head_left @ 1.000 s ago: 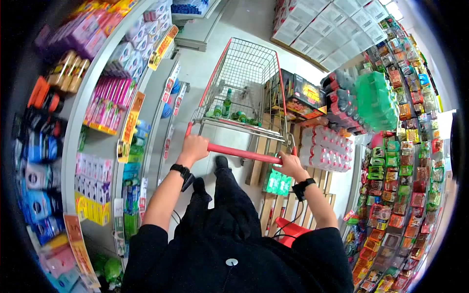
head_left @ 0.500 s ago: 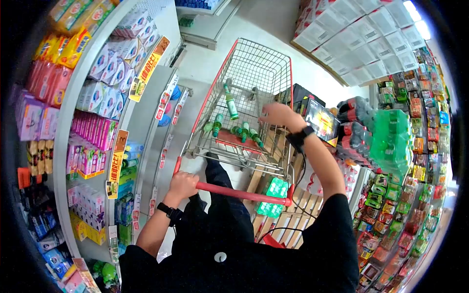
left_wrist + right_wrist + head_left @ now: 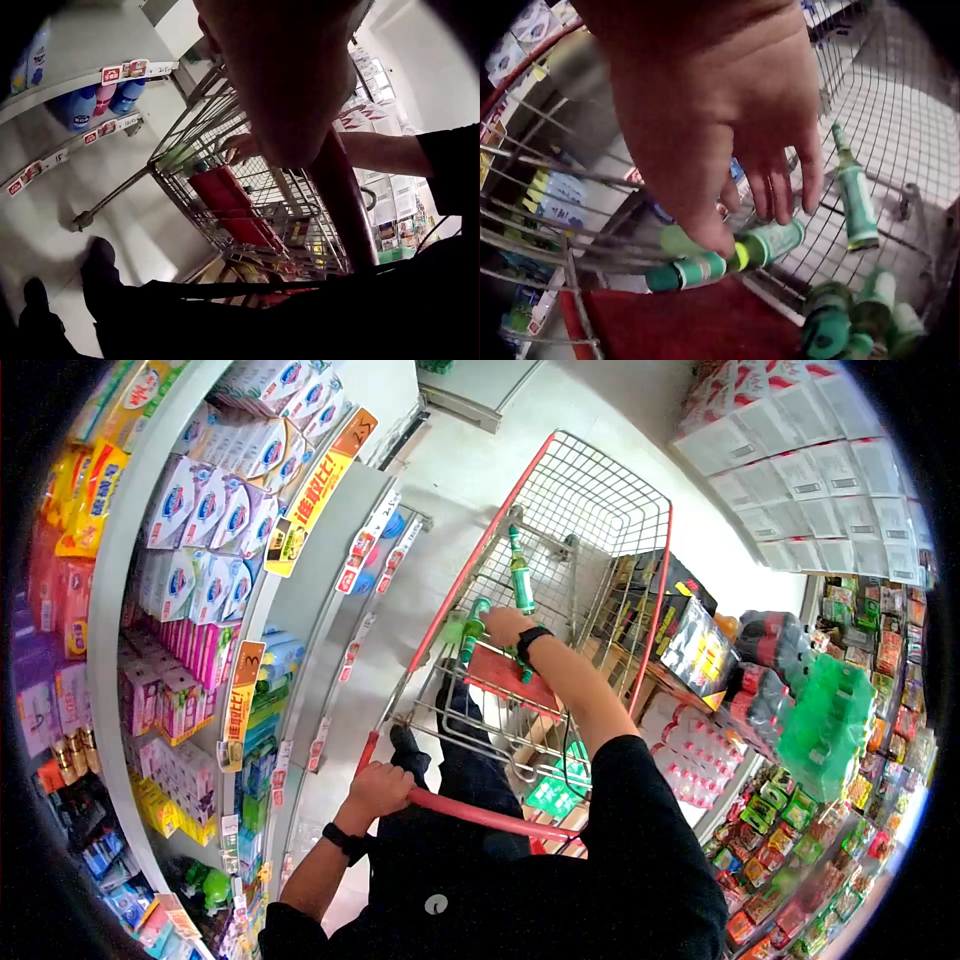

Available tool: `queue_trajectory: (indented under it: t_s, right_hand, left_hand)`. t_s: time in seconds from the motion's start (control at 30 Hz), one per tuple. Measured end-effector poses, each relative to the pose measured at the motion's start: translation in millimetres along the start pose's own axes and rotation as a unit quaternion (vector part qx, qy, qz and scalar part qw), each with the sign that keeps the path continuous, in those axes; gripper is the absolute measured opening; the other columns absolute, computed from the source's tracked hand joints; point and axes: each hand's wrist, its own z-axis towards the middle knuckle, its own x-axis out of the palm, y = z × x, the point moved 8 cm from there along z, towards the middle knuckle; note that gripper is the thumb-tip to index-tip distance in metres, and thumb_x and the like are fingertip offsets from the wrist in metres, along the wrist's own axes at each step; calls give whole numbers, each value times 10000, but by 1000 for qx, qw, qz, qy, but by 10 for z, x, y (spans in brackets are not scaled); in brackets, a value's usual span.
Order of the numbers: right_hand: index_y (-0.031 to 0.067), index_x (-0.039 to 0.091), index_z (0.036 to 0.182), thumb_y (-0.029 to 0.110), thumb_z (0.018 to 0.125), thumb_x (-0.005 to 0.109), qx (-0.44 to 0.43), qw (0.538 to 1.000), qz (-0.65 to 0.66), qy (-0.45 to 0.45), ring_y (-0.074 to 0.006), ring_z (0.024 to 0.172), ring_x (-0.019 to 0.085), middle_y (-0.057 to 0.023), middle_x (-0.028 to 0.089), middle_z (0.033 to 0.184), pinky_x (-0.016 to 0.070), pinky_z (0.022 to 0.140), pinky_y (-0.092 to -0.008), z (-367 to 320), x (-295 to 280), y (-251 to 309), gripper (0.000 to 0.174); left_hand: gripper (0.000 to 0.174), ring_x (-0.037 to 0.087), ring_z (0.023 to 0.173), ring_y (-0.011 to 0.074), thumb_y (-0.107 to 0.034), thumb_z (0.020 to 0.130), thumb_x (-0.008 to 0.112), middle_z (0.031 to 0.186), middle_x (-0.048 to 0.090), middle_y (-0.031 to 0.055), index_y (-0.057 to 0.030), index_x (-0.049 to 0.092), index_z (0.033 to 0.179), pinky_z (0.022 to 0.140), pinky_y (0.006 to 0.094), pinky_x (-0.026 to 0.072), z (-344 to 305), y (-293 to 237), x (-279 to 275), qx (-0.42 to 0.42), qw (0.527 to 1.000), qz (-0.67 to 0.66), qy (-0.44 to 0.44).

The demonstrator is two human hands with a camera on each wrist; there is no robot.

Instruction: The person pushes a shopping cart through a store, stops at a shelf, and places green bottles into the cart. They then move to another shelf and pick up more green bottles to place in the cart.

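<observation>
Across the cart (image 3: 600, 510), the right grip (image 3: 724, 127), spread, has moved leftward to a green, pale-labelled bottle (image 3: 776, 241) by the left edge; the left grip (image 3: 382, 788) holds the handle (image 3: 490, 816).

Grey shelving (image 3: 345, 520); pale floor (image 3: 460, 490), apparently tiled.

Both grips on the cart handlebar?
No, left grip holds the red handlebar, right grip is at a green bottle in the shopping cart.
</observation>
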Motion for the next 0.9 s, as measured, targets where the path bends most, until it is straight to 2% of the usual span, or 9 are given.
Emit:
queue_trajectory:
  t_s: [0.07, 0.2, 0.3, 0.47, 0.6, 0.7, 0.73, 0.83, 0.9]
  right_hand:
    - [54, 552, 1077, 111, 765, 601, -32, 998, 11, -56, -363, 964, 596, -179, 557, 1080, 532, 768, -456, 178, 203, 134, 321]
    - [118, 563, 1105, 105, 779, 608, -28, 995, -46, -90, -327, 980, 595, -124, 468, 1227, 543, 732, -450, 385, 426, 264, 329]
    - [130, 570, 1102, 87, 778, 605, 14, 996, -49, -75, -312, 962, 607, -126, 484, 1187, 549, 700, -440, 492, 629, 201, 328]
    - [184, 577, 1115, 90, 788, 583, -47, 988, -84, -121, -318, 778, 660, -152, 506, 1181, 551, 630, -438, 593, 704, 255, 340]
    - [190, 557, 1193, 93, 764, 600, -49, 995, 16, -79, -331, 898, 647, -164, 517, 1235, 535, 737, -448, 253, 415, 130, 442]
    - [166, 561, 1172, 43, 722, 617, -35, 983, 110, -139, -322, 959, 631, -154, 518, 1271, 515, 795, -461, -10, 146, -49, 470]
    - [153, 561, 1178, 24, 744, 646, -99, 956, 132, -243, -269, 871, 664, -132, 600, 1165, 536, 731, -416, -241, -148, 1, 460]
    - [133, 561, 1191, 66, 792, 685, 45, 945, 297, -129, -199, 770, 681, -94, 655, 1049, 555, 639, -333, -685, -598, -96, 423]
    - [105, 555, 1201, 125, 816, 697, 50, 902, 410, -124, -170, 731, 679, -83, 665, 989, 553, 598, -285, -1035, -903, -46, 410]
  left_hand:
    - [151, 572, 576, 190, -205, 654, 634, 602, 511, 19, -143, 495, 644, 546, 331, 440, 3, 14, -6, 0, 1000, -7, -9]
    - [159, 577, 569, 197, -263, 679, 665, 588, 528, 9, -153, 551, 663, 546, 351, 452, -4, 44, 40, -22, 1000, -21, -6]
    - [155, 568, 570, 178, -240, 693, 648, 586, 511, 5, -155, 524, 652, 539, 331, 443, 4, 39, -2, -20, 1000, -11, -15]
    - [163, 547, 574, 159, -187, 718, 607, 591, 491, 1, -150, 480, 623, 536, 304, 425, 0, 39, -56, -12, 999, -15, -43]
    - [165, 542, 551, 170, -189, 721, 608, 579, 498, 11, -144, 487, 618, 526, 316, 425, 2, 7, -102, 0, 997, 30, -69]
    - [189, 565, 534, 193, -226, 713, 631, 562, 517, 25, -137, 494, 617, 518, 339, 445, -7, 18, -55, 7, 997, 29, -71]
    - [194, 567, 536, 199, -233, 711, 630, 565, 524, 28, -135, 495, 613, 518, 344, 445, -15, 28, -39, 8, 997, 24, -76]
    - [133, 540, 547, 194, -166, 729, 563, 576, 510, 28, -133, 507, 613, 546, 343, 408, -41, -7, -19, 16, 995, 21, -97]
    - [126, 553, 550, 199, -166, 728, 562, 577, 523, 35, -129, 514, 617, 546, 349, 412, -26, -8, -74, 27, 994, 12, -101]
